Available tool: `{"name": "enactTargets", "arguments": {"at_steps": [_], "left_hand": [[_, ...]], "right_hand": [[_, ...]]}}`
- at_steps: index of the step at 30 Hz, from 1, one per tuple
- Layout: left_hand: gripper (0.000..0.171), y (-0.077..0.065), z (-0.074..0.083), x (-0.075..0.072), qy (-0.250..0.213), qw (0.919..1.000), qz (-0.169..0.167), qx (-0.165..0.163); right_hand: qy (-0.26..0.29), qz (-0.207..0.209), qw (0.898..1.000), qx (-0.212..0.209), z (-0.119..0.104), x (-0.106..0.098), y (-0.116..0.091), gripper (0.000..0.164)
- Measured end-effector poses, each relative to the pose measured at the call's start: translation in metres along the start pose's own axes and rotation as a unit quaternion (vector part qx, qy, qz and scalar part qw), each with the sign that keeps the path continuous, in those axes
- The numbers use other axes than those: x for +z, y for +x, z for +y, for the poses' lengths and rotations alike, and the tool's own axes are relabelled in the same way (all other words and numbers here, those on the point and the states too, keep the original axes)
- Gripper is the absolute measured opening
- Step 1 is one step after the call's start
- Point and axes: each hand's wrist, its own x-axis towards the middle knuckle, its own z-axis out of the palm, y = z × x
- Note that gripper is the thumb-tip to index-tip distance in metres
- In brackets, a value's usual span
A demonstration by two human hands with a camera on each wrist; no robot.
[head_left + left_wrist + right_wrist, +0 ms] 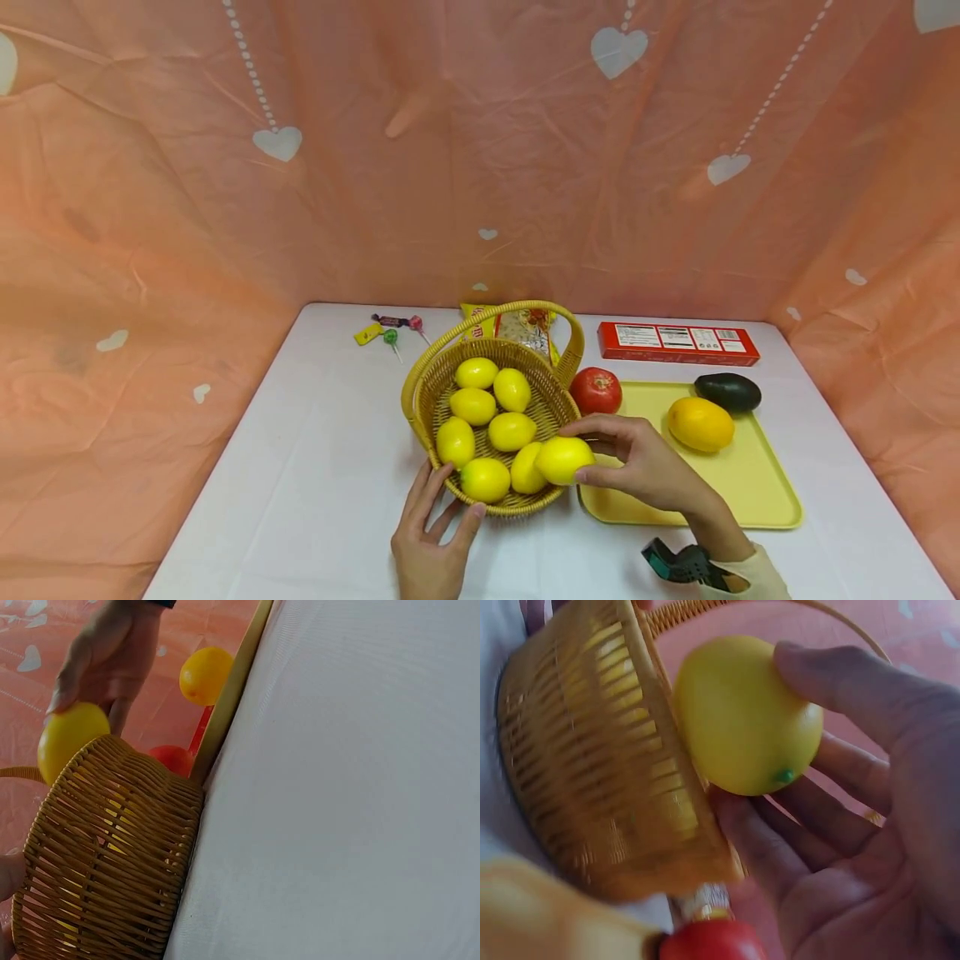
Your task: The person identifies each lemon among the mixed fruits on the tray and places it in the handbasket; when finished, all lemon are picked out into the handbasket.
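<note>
A woven basket (497, 508) with an arched handle (450, 333) holds several yellow lemons (512, 432). My left hand (431, 546) holds the basket's near-left rim, fingers and thumb spread along it. Over the near-right rim, my right hand (645, 458) pinches another lemon (565, 460) between thumb and fingers. In the right wrist view this lemon (742, 712) shows a green tip and overlaps the basket rim. From the left wrist, the basket's slatted side (112, 847) fills the lower left, with the held lemon (71, 739) at its top edge.
Right of the basket is a yellow tray (750, 492) with an orange-yellow fruit (701, 423) and a dark green avocado (727, 392). A red tomato-like fruit (596, 390) sits beside the basket. Behind lie a red box (678, 343), a snack bag (525, 331) and lollipops (391, 337).
</note>
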Motion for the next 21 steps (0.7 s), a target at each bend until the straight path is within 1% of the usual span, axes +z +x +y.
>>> {"name": "enactTargets", "arguments": {"at_steps": [3, 6, 9, 11, 14, 17, 21], "left_hand": [[0.059, 0.0, -0.001, 0.0, 0.0, 1.0, 0.0, 0.0], [0.059, -0.001, -0.001, 0.0, 0.0, 1.0, 0.0, -0.002], [0.059, -0.001, -0.001, 0.001, 0.0, 1.0, 0.001, -0.003], [0.059, -0.002, -0.001, 0.001, 0.0, 1.0, 0.002, -0.003], [0.059, -0.002, -0.001, 0.001, 0.001, 1.0, 0.003, -0.003], [0.059, -0.002, -0.002, 0.0, 0.0, 1.0, 0.003, 0.002], [0.059, 0.0, -0.002, 0.0, -0.002, 1.0, 0.002, 0.009]], "right_hand": [[-0.023, -0.033, 0.999, -0.016, -0.001, 0.009, 0.01, 0.038], [-0.066, -0.056, 0.996, -0.037, -0.004, 0.019, 0.019, 0.037], [-0.105, -0.075, 0.991, -0.039, -0.008, 0.028, 0.028, 0.037], [-0.123, -0.083, 0.988, -0.033, -0.011, 0.034, 0.032, 0.037], [-0.145, -0.083, 0.985, -0.035, -0.015, 0.043, 0.039, 0.036], [-0.16, -0.07, 0.984, -0.044, -0.019, 0.052, 0.043, 0.035], [-0.165, -0.052, 0.984, -0.049, -0.022, 0.064, 0.047, 0.034]]}}
